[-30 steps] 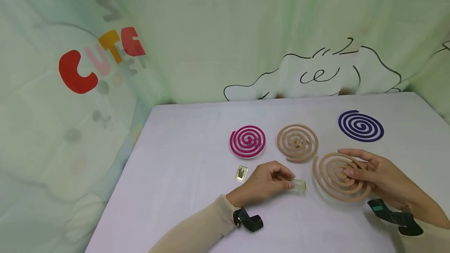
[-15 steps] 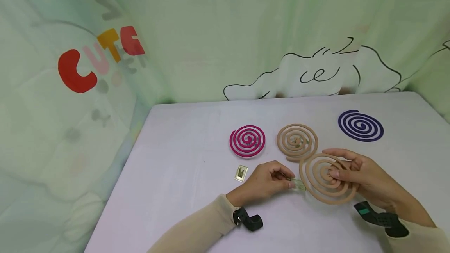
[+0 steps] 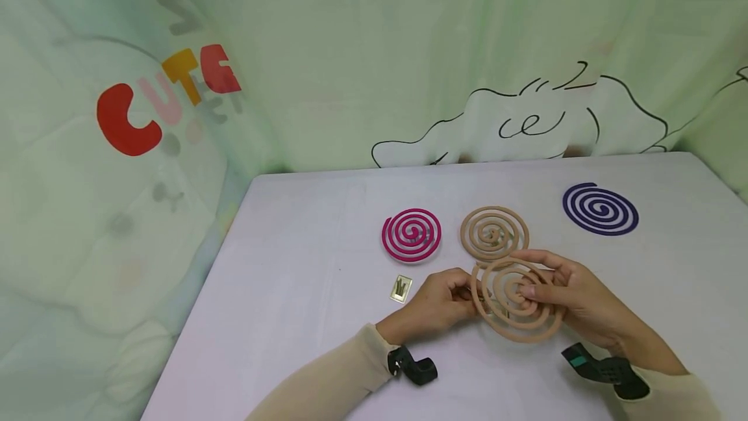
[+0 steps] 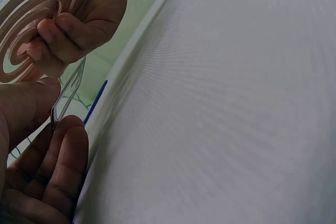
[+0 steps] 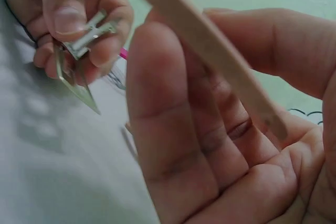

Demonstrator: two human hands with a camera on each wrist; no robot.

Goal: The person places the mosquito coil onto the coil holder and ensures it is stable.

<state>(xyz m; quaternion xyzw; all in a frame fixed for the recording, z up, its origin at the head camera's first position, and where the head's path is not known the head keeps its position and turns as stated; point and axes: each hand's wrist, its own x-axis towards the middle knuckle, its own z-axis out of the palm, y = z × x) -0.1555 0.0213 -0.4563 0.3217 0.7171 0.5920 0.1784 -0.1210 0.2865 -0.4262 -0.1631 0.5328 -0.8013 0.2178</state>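
In the head view my right hand [image 3: 584, 301] holds a tan mosquito coil [image 3: 520, 339] by its inner rings, thumb on top, with the coil tilted above the table. My left hand [image 3: 435, 301] pinches a small metal coil stand [image 5: 86, 40] between thumb and fingers. The right wrist view shows this stand as a thin plate with a raised prong. From the head camera, the held coil overlaps the stand and the left fingertips. Fingers and coil nearly meet in the left wrist view, where the stand [image 4: 71, 93] stands edge-on just below the right hand.
A second metal stand [image 3: 400, 289] lies flat beside the left hand. Behind the hands are a pink coil [image 3: 412, 232] and another tan coil [image 3: 493, 236], with a purple coil [image 3: 602, 208] farther right. Patterned curtain [image 3: 350, 83] borders the white table [image 3: 304, 265].
My right hand has carried the tan coil leftward until it covers the stand in my left hand. The left hand has stayed in place.
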